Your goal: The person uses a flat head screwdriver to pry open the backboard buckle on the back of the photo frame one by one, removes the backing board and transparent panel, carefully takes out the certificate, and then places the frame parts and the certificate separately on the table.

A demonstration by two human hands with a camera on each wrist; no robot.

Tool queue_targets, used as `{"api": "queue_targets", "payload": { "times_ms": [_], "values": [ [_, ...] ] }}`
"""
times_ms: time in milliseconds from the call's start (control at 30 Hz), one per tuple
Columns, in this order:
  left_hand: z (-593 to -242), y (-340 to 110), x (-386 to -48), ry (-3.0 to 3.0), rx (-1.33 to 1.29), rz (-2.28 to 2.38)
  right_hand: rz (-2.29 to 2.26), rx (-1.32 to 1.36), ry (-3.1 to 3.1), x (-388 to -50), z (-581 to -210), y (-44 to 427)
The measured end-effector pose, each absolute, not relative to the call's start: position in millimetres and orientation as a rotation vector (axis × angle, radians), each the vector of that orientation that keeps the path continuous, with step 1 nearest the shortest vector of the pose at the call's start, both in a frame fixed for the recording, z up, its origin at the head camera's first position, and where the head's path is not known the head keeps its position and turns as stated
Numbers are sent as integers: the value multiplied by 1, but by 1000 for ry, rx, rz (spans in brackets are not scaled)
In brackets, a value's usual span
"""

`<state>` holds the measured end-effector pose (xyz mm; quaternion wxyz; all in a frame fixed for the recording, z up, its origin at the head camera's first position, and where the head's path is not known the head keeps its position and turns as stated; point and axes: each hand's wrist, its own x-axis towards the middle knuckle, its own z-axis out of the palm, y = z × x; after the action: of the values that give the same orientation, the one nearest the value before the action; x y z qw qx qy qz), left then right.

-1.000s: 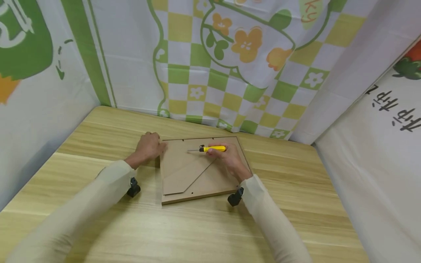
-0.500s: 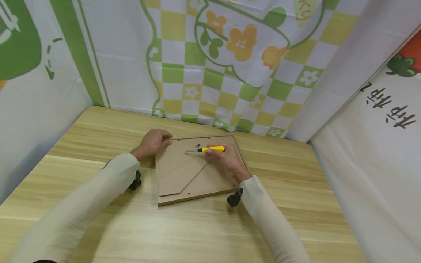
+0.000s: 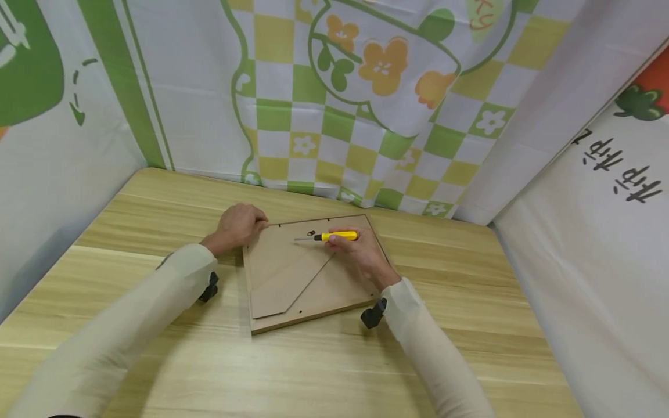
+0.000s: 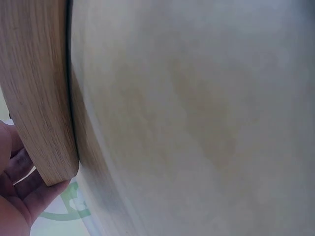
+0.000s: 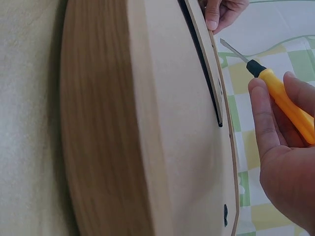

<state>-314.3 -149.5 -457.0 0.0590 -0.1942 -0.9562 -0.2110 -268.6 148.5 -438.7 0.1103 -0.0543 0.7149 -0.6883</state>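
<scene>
A square wooden frame (image 3: 272, 267) lies back side up on the table, its angled stand flap (image 3: 292, 284) flat against the backing board. My left hand (image 3: 240, 225) grips its far left corner; in the left wrist view the fingers of that hand (image 4: 22, 182) curl round the frame's wooden side (image 4: 39, 88). Over the board, my right hand (image 3: 363, 252) holds a yellow screwdriver (image 3: 342, 235) with its shaft pointing left. The right wrist view shows the screwdriver (image 5: 285, 103) in the fingers of the right hand (image 5: 285, 167), its tip apart from the frame.
The pale wood table (image 3: 209, 360) extends around the frame. Behind it hangs a checked, flowered cloth (image 3: 334, 125), with a white wall (image 3: 73, 186) on the left and a printed white sheet (image 3: 590, 255) on the right. A small dark hanger (image 3: 311, 233) sits on the board.
The frame has turned slightly, its near left corner coming nearer to me. My left hand has shifted round to the far left corner. The screwdriver has barely moved.
</scene>
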Motion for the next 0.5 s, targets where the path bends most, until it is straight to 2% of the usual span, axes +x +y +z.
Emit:
{"api": "queue_targets", "payload": {
  "times_ms": [500],
  "values": [
    [-453,-159,-283,-2873,-585,-613,-2036,-129,2090,-268,-440,156]
  ]
}}
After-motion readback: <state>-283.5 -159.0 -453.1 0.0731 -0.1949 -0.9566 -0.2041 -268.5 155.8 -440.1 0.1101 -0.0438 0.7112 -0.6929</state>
